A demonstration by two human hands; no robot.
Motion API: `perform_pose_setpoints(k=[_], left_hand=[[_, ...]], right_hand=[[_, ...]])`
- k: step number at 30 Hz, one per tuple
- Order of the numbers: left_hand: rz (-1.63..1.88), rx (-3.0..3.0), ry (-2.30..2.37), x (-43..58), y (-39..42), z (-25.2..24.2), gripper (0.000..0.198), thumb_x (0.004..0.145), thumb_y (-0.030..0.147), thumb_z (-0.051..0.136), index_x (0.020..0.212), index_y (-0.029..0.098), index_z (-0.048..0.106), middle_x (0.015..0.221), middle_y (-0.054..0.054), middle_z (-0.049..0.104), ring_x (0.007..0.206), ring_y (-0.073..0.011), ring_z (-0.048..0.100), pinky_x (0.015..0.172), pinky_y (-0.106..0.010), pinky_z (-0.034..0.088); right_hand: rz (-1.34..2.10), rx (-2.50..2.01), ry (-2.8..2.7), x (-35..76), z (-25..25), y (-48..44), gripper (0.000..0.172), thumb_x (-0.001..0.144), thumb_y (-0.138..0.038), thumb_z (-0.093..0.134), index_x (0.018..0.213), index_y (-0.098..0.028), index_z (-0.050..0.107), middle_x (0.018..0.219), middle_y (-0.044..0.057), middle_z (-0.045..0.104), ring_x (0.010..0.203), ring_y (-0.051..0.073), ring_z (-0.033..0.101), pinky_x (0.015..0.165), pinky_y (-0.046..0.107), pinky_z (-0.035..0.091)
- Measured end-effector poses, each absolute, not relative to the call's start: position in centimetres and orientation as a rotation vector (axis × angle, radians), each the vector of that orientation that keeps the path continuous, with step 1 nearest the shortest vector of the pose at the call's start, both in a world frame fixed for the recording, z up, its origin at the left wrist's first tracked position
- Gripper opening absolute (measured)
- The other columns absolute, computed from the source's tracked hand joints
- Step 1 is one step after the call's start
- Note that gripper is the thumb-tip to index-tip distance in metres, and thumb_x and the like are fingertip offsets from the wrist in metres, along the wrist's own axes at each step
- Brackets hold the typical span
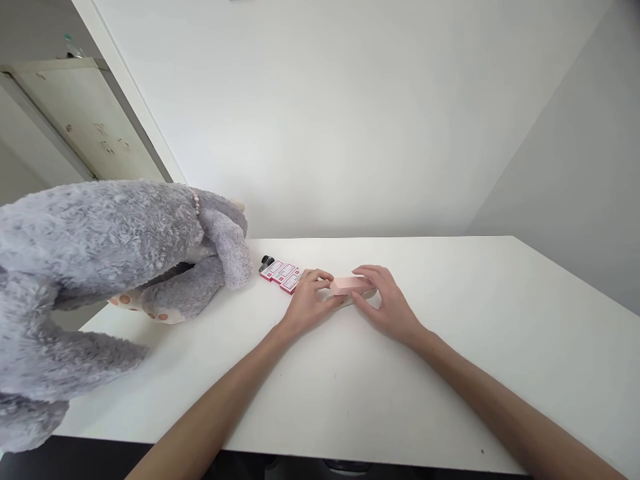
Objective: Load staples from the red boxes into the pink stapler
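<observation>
A small pink box (345, 286) lies lengthwise between my hands, just over the white table (320, 387). My right hand (387, 303) grips its right part, fingers on the far side and thumb on the near side. At the box's left end, the fingers and thumb of my left hand (310, 303) curve around it. A pale edge shows under the box; what it is I cannot make out. Several small red-and-white boxes (283, 273) lie in a slanted row just beyond my left hand, with a small black object (267, 261) at their far end.
A large grey plush toy (110, 233) takes up the left side of the table, its limbs reaching over the surface. A white wall (320, 120) rises behind the table's back edge. At far left stands a pale cabinet (80, 120) with a bottle (74, 48) on top.
</observation>
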State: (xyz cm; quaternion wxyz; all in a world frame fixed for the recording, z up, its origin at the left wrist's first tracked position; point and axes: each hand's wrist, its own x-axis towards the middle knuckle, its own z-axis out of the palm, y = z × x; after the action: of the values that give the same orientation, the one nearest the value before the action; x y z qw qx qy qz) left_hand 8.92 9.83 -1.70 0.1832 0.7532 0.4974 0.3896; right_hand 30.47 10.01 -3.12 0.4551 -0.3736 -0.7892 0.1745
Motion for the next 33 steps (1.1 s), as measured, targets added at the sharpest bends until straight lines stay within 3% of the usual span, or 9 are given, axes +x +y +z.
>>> perform_pose_setpoints(k=[12, 16, 33], left_hand=[[1.005, 2.166, 1.299, 9.19, 9.32, -1.26, 0.016, 0.086, 0.045, 0.076, 0.093, 0.031, 0.082, 0.1, -0.002, 0.072, 0.101, -0.023, 0.061, 0.091, -0.038, 0.05], [0.974, 2.151, 1.314, 9.27, 9.1, -1.14, 0.02, 0.086, 0.048, 0.075, 0.092, 0.031, 0.082, 0.096, -0.003, 0.07, 0.097, -0.0223, 0.061, 0.085, -0.035, 0.05], [0.845, 2.275, 1.257, 9.19, 9.23, -1.58, 0.031, 0.094, 0.056, 0.064, 0.097, 0.032, 0.083, 0.1, -0.004, 0.072, 0.097, -0.0225, 0.061, 0.083, -0.035, 0.05]], right_hand=[[0.568, -0.918, -2.081, 30.61, -3.32, 10.0, 0.037, 0.099, -0.04, 0.061, 0.135, -0.034, 0.053, 0.13, 0.006, 0.064, 0.122, 0.029, 0.055, 0.1, 0.05, 0.05], [0.595, -0.965, -2.09, 30.69, -3.15, 9.92, 0.027, 0.1, -0.041, 0.059, 0.126, -0.033, 0.057, 0.124, 0.005, 0.065, 0.115, 0.028, 0.058, 0.095, 0.047, 0.051], [0.683, -1.029, -2.06, 30.85, -3.01, 9.99, 0.027, 0.099, -0.05, 0.056, 0.118, -0.031, 0.057, 0.12, 0.005, 0.067, 0.111, 0.027, 0.059, 0.089, 0.044, 0.053]])
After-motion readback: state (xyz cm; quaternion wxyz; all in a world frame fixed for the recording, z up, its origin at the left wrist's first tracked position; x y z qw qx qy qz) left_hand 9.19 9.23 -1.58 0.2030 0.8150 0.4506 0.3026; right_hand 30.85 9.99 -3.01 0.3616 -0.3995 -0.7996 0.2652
